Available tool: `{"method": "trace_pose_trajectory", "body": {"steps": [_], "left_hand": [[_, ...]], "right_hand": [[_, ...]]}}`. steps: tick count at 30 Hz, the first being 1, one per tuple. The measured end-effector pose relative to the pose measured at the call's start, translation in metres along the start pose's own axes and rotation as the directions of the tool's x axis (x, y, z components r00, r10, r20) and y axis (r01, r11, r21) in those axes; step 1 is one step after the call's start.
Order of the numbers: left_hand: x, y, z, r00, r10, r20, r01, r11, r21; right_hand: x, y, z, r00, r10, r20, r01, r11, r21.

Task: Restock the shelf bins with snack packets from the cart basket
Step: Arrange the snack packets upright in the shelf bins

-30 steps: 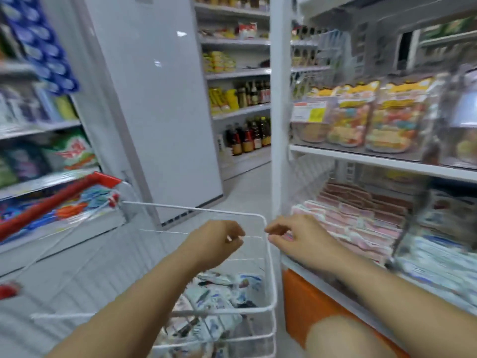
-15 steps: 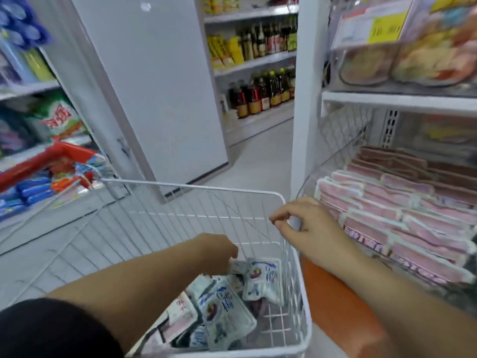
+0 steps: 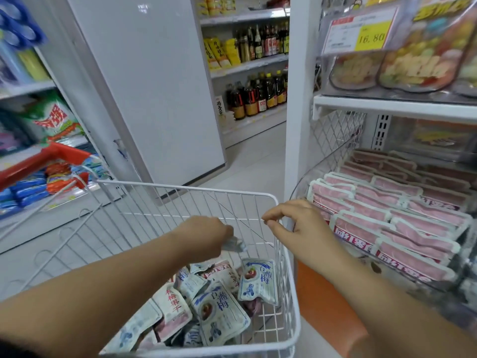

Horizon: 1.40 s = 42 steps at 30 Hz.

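The white wire cart basket (image 3: 180,188) sits low in the middle and holds several white-and-blue snack packets (image 3: 222,313). My left hand (image 3: 206,236) is down inside the basket, and its fingers hold a blurred packet (image 3: 236,245) just above the pile. My right hand (image 3: 296,223) pinches the basket's right rim at the far corner. Right of it, a clear shelf bin (image 3: 304,177) is filled with rows of pink packets (image 3: 387,210).
Above the bin, a white shelf (image 3: 387,107) carries bags of mixed candy (image 3: 413,68) behind a yellow price tag (image 3: 361,32). A white shelf post (image 3: 296,99) stands just beyond the basket. The red cart handle (image 3: 44,161) is at left, and an orange shelf base (image 3: 327,306) lies below the bin.
My left hand went from the basket's rim down into the basket and took hold of a packet. My right hand stayed on the rim while the view tilted down and closer.
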<state>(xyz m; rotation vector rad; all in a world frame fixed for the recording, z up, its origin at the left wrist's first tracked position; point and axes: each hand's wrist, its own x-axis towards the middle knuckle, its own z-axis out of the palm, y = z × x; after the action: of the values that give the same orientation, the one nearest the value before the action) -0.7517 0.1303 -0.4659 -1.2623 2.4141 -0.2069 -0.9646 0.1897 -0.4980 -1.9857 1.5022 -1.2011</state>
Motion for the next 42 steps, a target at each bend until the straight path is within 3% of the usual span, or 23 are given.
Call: {"method": "trace_pose_trajectory", "body": {"steps": [4, 7, 10, 14, 16, 20, 26, 28, 32, 35, 38, 40, 42], "left_hand": [[-0.056, -0.003, -0.042, 0.968, -0.066, -0.240, 0.006, 0.970, -0.242], [-0.095, 0.012, -0.059, 0.911, -0.057, -0.408, -0.149, 0.878, -0.455], [-0.111, 0.036, -0.065, 0.854, -0.013, -0.520, -0.311, 0.789, -0.530], [-0.104, 0.073, -0.079, 0.776, 0.004, -0.631, -0.434, 0.730, -0.528], [-0.098, 0.093, -0.085, 0.758, 0.008, -0.653, -0.475, 0.693, -0.543], [-0.080, 0.137, -0.087, 0.671, 0.139, -0.728, -0.549, 0.754, -0.362], [-0.054, 0.198, -0.097, 0.565, 0.215, -0.797, -0.617, 0.751, -0.234], [-0.046, 0.213, -0.106, 0.589, 0.228, -0.775, -0.633, 0.726, -0.268], [-0.021, 0.247, -0.127, 0.704, 0.220, -0.675, -0.595, 0.701, -0.392], [0.010, 0.274, -0.137, 0.720, 0.142, -0.679, -0.581, 0.658, -0.479], [0.036, 0.296, -0.141, 0.750, 0.099, -0.654, -0.545, 0.653, -0.526], [0.046, 0.300, -0.137, 0.796, 0.094, -0.598, -0.471, 0.717, -0.514], [0.052, 0.298, -0.127, 0.844, 0.114, -0.524, -0.393, 0.796, -0.459]], "right_hand": [[-0.014, -0.024, -0.013, 0.998, 0.020, 0.057, -0.023, 0.999, 0.046], [-0.027, -0.051, -0.029, 0.991, -0.054, 0.123, 0.032, 0.984, 0.174], [-0.045, -0.071, -0.049, 0.981, -0.162, 0.106, 0.149, 0.981, 0.125], [-0.071, -0.077, -0.093, 0.970, -0.234, -0.064, 0.237, 0.971, 0.037], [-0.088, -0.076, -0.119, 0.962, -0.261, -0.082, 0.259, 0.965, -0.032], [-0.126, -0.075, -0.157, 0.950, -0.308, -0.053, 0.296, 0.941, -0.165], [-0.162, -0.063, -0.194, 0.932, -0.344, -0.118, 0.283, 0.890, -0.357], [-0.169, -0.056, -0.207, 0.940, -0.308, -0.147, 0.238, 0.901, -0.363], [-0.180, -0.040, -0.233, 0.973, -0.082, -0.214, 0.031, 0.973, -0.229], [-0.191, -0.024, -0.246, 0.976, 0.043, -0.212, -0.090, 0.972, -0.217], [-0.197, 0.002, -0.257, 0.946, 0.016, -0.324, -0.136, 0.927, -0.351], [-0.194, 0.024, -0.269, 0.915, -0.067, -0.398, -0.145, 0.865, -0.480], [-0.184, 0.046, -0.283, 0.897, -0.056, -0.439, -0.205, 0.826, -0.524]]}}
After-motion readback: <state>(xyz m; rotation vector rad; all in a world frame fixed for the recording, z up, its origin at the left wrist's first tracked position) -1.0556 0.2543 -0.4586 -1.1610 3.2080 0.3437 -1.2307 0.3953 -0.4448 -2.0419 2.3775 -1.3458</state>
